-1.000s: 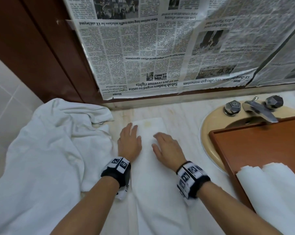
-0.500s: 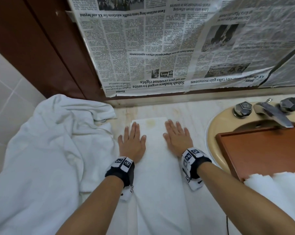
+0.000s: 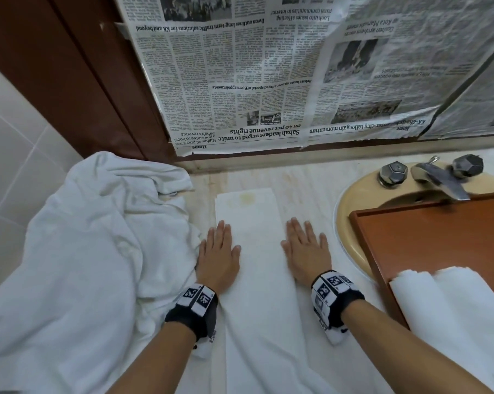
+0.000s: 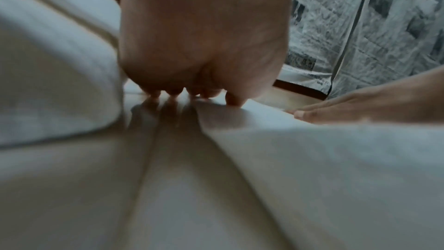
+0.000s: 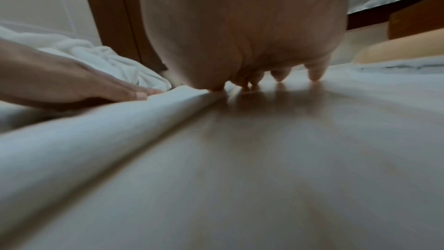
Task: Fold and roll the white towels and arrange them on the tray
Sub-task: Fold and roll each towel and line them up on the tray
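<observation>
A white towel (image 3: 257,280), folded into a long narrow strip with a faint yellow stain near its far end, lies on the marble counter running away from me. My left hand (image 3: 218,251) lies flat, fingers straight, on the strip's left edge. My right hand (image 3: 304,248) lies flat on its right edge, fingers spread partly onto the counter. In the left wrist view the left hand (image 4: 192,94) presses its fingertips down at the towel (image 4: 312,159) edge. The right wrist view shows the right hand (image 5: 269,79) beside the towel (image 5: 96,130). Two rolled white towels (image 3: 453,317) rest on the brown wooden tray (image 3: 439,237).
A heap of loose white towels (image 3: 78,265) fills the counter at the left. The tray sits over a beige sink (image 3: 350,223) with a metal tap (image 3: 439,177) at the right. Newspaper (image 3: 268,81) covers the wall behind; a dark wooden frame (image 3: 83,81) stands at back left.
Both hands have slid apart and back toward me along the strip, from near its far end to its two side edges, flattening out as they went.
</observation>
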{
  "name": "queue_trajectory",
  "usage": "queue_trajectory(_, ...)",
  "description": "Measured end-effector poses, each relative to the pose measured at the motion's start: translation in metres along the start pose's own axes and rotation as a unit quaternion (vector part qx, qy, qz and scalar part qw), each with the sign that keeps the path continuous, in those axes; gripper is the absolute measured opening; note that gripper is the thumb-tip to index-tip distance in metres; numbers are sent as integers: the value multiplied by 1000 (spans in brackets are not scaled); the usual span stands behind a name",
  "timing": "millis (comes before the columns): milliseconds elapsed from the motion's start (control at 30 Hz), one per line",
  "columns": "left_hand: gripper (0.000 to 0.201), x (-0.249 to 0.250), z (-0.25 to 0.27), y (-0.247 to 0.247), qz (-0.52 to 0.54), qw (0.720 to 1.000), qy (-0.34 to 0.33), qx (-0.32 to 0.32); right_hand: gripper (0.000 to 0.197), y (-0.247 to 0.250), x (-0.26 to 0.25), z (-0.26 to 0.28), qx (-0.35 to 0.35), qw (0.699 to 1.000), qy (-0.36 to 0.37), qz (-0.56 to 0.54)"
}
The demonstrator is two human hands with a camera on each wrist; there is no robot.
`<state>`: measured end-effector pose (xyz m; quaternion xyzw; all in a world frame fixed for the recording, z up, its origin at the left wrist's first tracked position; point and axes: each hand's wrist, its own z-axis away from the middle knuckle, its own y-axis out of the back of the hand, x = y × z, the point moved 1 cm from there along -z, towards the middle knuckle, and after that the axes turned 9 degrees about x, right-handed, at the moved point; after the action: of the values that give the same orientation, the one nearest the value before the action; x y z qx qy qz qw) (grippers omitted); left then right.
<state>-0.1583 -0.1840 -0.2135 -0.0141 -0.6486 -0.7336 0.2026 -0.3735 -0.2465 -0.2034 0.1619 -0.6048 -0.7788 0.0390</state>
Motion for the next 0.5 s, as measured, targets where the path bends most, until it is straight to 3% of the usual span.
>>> queue_trajectory(100, 64, 8, 28, 4, -5, 1000, 1, -7, 58, -3, -7, 30, 21, 998, 51, -27)
queue_trajectory(200, 70, 13, 61, -5, -45, 998, -14, -40, 62, -17, -18, 68, -17, 992, 124, -17)
queue_trajectory(300, 84, 14, 62, -12, -40, 998, -8, -40, 62, -26, -16, 73, -20, 995, 94, 3)
queue_trajectory(433, 66, 20, 34, -11, -36, 999, -4, -38, 79, -19, -16, 42, -24, 995, 96, 23)
queue_trajectory(500, 65, 23, 15, -8, -32, 999, -3, -31, 70, -14, -17, 22, -16, 996, 90, 21)
